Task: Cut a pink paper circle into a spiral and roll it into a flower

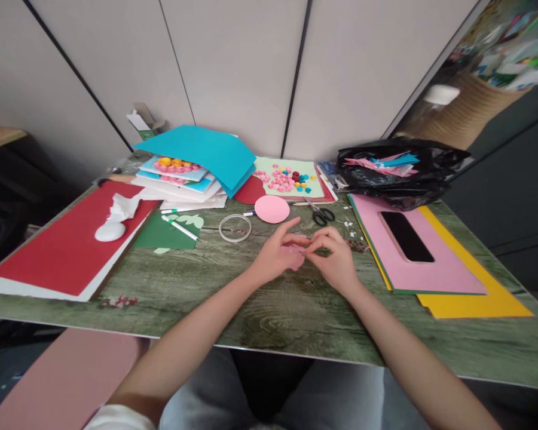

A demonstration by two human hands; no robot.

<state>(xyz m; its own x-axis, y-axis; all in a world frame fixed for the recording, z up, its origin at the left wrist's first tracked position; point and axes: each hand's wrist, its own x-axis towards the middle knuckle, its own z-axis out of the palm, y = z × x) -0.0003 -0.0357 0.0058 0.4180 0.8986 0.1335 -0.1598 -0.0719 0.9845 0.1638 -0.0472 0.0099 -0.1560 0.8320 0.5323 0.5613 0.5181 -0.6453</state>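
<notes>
Near the middle of the table my left hand is closed on a pink paper piece, with its index finger raised. My right hand pinches with thumb and fingertips at the right edge of that piece, touching the left fingertips. Just beyond the hands lies a pink paper circle. Black-handled scissors rest to its right, and a roll of clear tape lies to its left. Pink, blue, yellow and dark red paper curls cover a pale green sheet behind.
Blue sheets top a paper stack at the back left. Red paper and green paper with a marker lie left. A phone rests on pink paper at right, before a black bag of scraps.
</notes>
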